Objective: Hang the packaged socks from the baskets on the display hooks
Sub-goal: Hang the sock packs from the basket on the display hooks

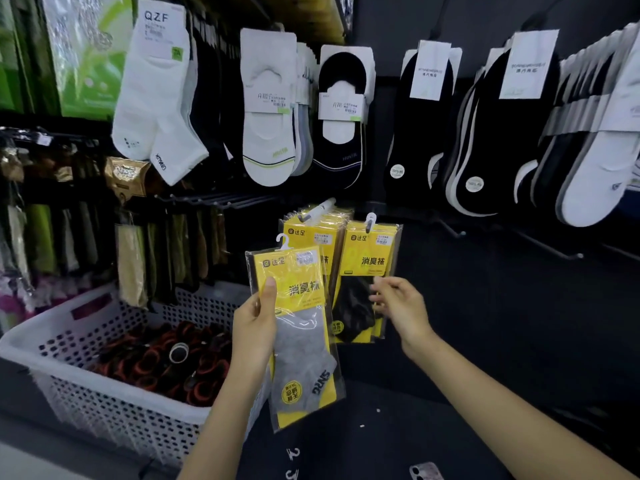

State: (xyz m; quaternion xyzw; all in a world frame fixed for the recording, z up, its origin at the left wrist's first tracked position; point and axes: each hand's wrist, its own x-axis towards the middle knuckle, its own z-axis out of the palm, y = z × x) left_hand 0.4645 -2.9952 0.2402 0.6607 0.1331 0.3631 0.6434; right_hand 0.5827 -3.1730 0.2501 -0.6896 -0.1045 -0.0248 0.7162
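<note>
1. Left hand (pixel 254 327) has a firm grip on the grey pack (pixel 304 348): thumb flat across the yellow card, fingers curled behind.
2. The grey pack is held up low in the middle of the display, just right of the basket (pixel 104 410). Its long axis is near upright, with the top leaning slightly left.
3. Yellow card end up, sock end down. Its white hanger (pixel 284 241) points upward and sits on no hook, just at the left edge of the stack (pixel 311 237).
4. That stack of yellow packs hangs from a white-tipped hook (pixel 323 205).
5. Beside it, the black pack (pixel 363 268) hangs straight down from a second hook (pixel 370 220).
6. Right hand (pixel 398 303) is at the black pack, fingers loosely bent, tips on its front. I cannot tell whether they pinch it.
7. The white basket holds dark and red rolled goods.
8. Above, white and black socks hang in rows.
</note>
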